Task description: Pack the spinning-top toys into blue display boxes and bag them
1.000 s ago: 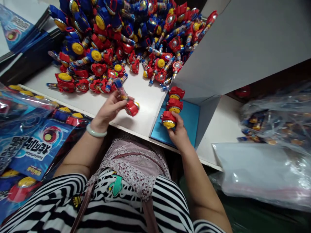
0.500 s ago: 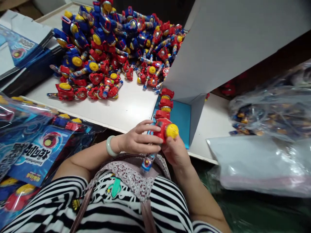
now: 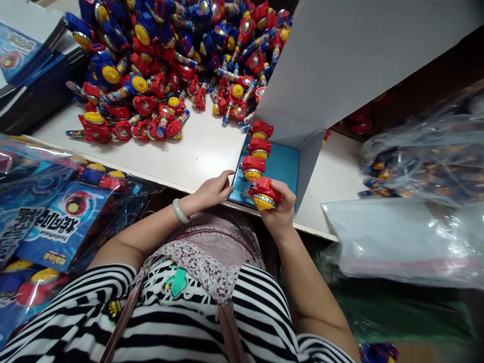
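Note:
My right hand [image 3: 280, 204] grips a red spinning-top toy [image 3: 265, 192] with a yellow tip and a silver ring, at the near end of the blue-lined box [image 3: 284, 164]. Beyond it, several similar red toys [image 3: 254, 165] with yellow tips stand in a row along the box's left side. My left hand [image 3: 215, 191], a pale bangle at its wrist, is at the box's near left corner. Its thumb and forefinger are apart with nothing between them; whether they touch the box edge I cannot tell.
A big heap of red and blue toys [image 3: 151, 85] covers the back of the white table [image 3: 189, 161]. The box's tall white flap [image 3: 333, 65] rises at right. Printed blue packs [image 3: 53, 222] lie at left, dark folded boxes [image 3: 41, 91] behind them. Clear plastic bags [image 3: 416, 166] lie at right.
My left hand has let go of the toy and drawn away to the left. My right hand has turned the toy yellow side down and brought it over the box's near end.

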`<state>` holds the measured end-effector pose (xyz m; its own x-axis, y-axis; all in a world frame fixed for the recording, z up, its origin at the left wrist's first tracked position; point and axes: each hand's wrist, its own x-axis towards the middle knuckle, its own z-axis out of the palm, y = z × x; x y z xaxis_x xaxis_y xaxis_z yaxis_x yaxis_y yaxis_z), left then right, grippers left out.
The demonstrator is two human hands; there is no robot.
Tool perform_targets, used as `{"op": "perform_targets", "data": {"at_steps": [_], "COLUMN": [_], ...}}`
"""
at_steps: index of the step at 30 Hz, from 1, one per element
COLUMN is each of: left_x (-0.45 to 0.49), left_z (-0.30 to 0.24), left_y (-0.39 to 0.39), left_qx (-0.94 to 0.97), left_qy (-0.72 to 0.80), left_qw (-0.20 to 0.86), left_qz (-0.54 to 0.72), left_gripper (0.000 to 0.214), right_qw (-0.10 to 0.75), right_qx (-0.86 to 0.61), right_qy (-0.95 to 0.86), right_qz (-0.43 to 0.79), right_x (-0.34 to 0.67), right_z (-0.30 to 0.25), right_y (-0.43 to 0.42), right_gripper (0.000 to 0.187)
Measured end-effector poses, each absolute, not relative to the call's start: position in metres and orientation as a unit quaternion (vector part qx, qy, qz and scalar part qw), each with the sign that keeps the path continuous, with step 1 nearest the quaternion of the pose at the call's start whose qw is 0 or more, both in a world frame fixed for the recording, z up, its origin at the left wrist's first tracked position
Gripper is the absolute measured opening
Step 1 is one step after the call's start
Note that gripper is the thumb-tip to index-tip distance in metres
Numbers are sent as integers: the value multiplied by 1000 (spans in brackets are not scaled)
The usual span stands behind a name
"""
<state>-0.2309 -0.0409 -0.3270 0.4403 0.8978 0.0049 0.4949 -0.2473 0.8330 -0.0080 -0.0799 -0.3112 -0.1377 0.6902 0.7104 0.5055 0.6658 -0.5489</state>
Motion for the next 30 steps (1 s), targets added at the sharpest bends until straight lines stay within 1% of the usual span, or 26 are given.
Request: {"op": "perform_targets", "data": {"at_steps": [2, 7, 11, 13, 15, 18, 20, 25, 28, 30], "left_x": [-231, -234, -234, -233, -232, -233, -235, -241, -241, -239], "left_z": [-328, -326, -326, -327, -327, -330, -332, -337, -337, -335], "left_y": [-40, -36, -30, -26, -22, -16, -13, -10, -11, -11], "left_qx": [752, 763, 770, 771, 771, 769, 765, 761, 763, 766], "left_qy": [457, 454, 446, 445, 439, 421, 409, 387, 385, 393], "left_qw": [405, 391, 388, 387, 393, 413, 428, 455, 456, 446], "left_qz": [247, 241, 240, 239, 241, 246, 253, 253, 249, 245], "left_gripper": [46, 44, 42, 41, 41, 42, 43, 44, 44, 44], "right_qw": [523, 559, 536, 539, 533, 486, 470, 432, 452, 497], "right_qx": [-385, -350, -356, -362, -371, -389, -413, -456, -456, -458], "right_qy": [-755, -750, -762, -757, -756, -776, -772, -761, -754, -731], "right_qz": [89, 45, 71, 75, 79, 102, 110, 163, 134, 93], "right_x": [-9, -7, -4, -5, -7, -11, -11, 0, 2, 1], "right_z": [-310, -315, -317, -320, -326, -338, -342, -340, -341, -341], "right_y": [-79, -71, -68, -66, -63, -59, -59, -69, -76, -77], "right_gripper": [74, 78, 81, 81, 78, 73, 72, 65, 59, 57]}}
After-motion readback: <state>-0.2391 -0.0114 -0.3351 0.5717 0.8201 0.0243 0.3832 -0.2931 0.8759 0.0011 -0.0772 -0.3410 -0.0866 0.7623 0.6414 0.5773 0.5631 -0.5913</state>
